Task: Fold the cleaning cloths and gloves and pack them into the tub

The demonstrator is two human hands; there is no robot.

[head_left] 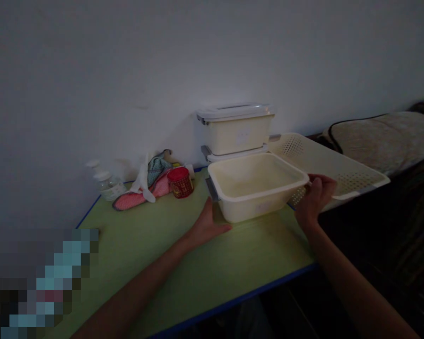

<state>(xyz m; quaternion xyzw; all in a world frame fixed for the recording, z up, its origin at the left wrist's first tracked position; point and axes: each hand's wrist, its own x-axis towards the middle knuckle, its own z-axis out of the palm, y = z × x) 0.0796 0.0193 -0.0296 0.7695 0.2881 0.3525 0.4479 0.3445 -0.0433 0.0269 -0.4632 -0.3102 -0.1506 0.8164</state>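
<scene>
A cream plastic storage box (pixel 250 207) without a lid sits on the green table, its inside visible and a grey latch on its left side. My right hand (pixel 314 197) grips the box at its right end, fingers bent at the rim. Close by the box's front left corner is my left hand (pixel 208 223), open, thumb and fingers spread; whether it touches the box I cannot tell. Just behind stands a similar lidded box (pixel 236 134), stacked on a pale lid or box that is mostly hidden.
To the right, a white perforated basket (pixel 325 160) sticks out past the green table (pixel 155 273). At the back left are a red tub (pixel 181 182), pink cloth (pixel 129 201) and pump bottle (pixel 109 186). A wall runs behind; a beige cushion (pixel 385 136) lies far right.
</scene>
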